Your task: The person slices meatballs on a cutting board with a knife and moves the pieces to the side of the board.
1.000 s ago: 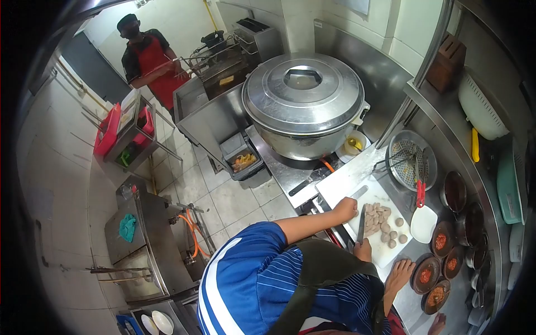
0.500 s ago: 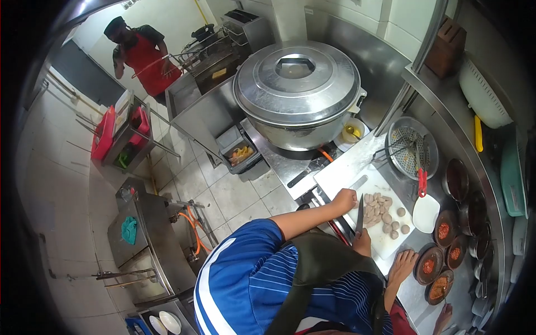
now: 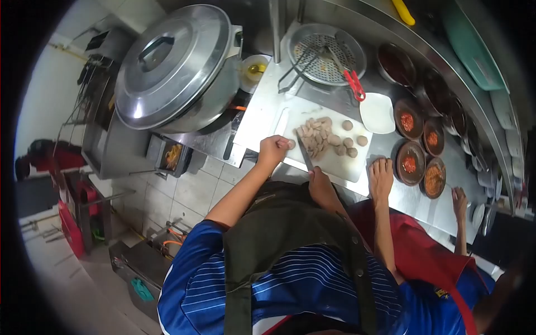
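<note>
My left hand (image 3: 272, 152) is closed in a pinch on a small round meatball (image 3: 291, 144) at the near-left edge of the white cutting board (image 3: 341, 167). With my right hand (image 3: 322, 187) I grip a knife (image 3: 304, 151) by its handle; its blade points away from me, along the left side of the sliced meatballs (image 3: 318, 134). Several whole meatballs (image 3: 347, 125) lie to the right of the slices. Another knife (image 3: 282, 124) appears to lie at the board's left edge.
A co-worker's hand (image 3: 381, 174) rests on the counter right of the board. Clay dishes of red paste (image 3: 410, 163), a white square plate (image 3: 377, 113) and a perforated metal strainer (image 3: 326, 56) with red-handled tongs (image 3: 354, 85) stand beyond. A big lidded pot (image 3: 178, 67) stands at left.
My view has swung toward the right, bringing the co-worker in the red apron further into sight. My left hand and the knife in my right hand stay by the board.
</note>
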A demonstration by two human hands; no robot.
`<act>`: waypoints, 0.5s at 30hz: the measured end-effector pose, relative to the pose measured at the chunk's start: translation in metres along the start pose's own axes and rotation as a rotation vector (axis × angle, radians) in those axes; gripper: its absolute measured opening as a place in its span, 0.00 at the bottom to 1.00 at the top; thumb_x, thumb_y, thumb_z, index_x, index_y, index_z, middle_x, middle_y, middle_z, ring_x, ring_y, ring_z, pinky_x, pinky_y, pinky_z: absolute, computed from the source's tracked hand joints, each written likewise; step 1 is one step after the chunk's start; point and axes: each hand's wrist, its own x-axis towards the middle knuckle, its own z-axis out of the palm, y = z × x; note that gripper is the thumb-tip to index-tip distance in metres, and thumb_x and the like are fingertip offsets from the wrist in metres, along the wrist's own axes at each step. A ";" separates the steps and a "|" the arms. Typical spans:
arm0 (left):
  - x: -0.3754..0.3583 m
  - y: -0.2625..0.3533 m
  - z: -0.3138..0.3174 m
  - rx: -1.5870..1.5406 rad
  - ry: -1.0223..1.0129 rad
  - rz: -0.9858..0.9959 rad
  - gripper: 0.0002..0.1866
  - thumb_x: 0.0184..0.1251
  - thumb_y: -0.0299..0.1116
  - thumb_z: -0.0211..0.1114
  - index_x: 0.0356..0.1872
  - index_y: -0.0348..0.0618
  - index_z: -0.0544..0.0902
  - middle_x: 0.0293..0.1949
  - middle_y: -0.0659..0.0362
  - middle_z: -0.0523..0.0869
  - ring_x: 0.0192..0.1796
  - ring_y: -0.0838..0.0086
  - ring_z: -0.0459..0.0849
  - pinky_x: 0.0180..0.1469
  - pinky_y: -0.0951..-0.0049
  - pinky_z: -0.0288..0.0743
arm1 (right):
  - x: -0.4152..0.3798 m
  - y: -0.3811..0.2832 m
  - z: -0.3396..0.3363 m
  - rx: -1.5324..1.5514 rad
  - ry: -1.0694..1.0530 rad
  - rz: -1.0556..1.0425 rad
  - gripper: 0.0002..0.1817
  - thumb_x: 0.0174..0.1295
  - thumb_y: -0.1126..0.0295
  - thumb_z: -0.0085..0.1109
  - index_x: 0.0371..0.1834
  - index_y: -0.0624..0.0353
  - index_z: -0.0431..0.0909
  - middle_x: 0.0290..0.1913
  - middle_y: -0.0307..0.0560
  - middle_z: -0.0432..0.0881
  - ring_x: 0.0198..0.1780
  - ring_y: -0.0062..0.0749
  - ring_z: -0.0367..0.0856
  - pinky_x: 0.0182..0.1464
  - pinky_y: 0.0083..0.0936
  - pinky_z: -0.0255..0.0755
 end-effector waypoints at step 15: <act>0.010 0.004 -0.006 -0.026 -0.091 0.012 0.05 0.50 0.23 0.69 0.26 0.33 0.82 0.22 0.55 0.83 0.24 0.78 0.79 0.29 0.79 0.72 | 0.002 0.003 -0.005 -0.145 0.103 -0.184 0.08 0.45 0.76 0.52 0.31 0.64 0.75 0.40 0.49 0.76 0.50 0.39 0.70 0.57 0.32 0.62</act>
